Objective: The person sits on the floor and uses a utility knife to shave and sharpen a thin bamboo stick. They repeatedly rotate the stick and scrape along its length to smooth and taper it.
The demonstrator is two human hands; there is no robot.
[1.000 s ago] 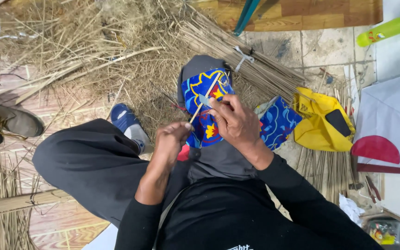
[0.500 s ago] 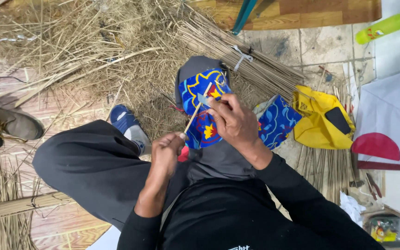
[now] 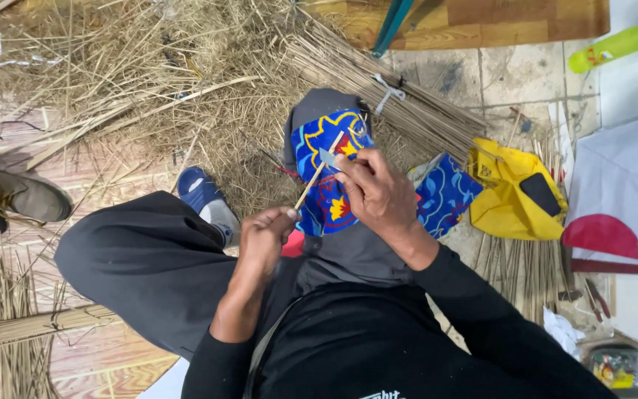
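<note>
- The left hand (image 3: 263, 240) is closed in a pinch on the near end of a thin bamboo stick (image 3: 310, 186), thumb and forefinger tight on it.
- The right hand (image 3: 378, 193) grips a small grey blade (image 3: 327, 157), fingers curled round it, its edge laid against the upper part of the stick.
- The stick slants up and away from the left hand to the blade, held in the air above a bright blue patterned cloth (image 3: 326, 185) over the raised knee.
- Shaving it well, by my judgement, calls for a shallow blade angle, strokes directed away from the body, a steady pinch low on the stick, and the cloth kept between edge and leg.
- A slip looks most likely where the stick is thinnest, so light pressure would suit.
- Beside the right wrist lies a second blue cloth (image 3: 444, 196); just beyond it, a yellow bag (image 3: 507, 199).
- A tied bundle of sticks (image 3: 400, 100) lies on the floor behind the knee, amid loose straw and shavings (image 3: 149, 81).
- Far right, a white and red paper sheet (image 3: 622, 199); at the left edge, a worn shoe (image 3: 16, 196).
</note>
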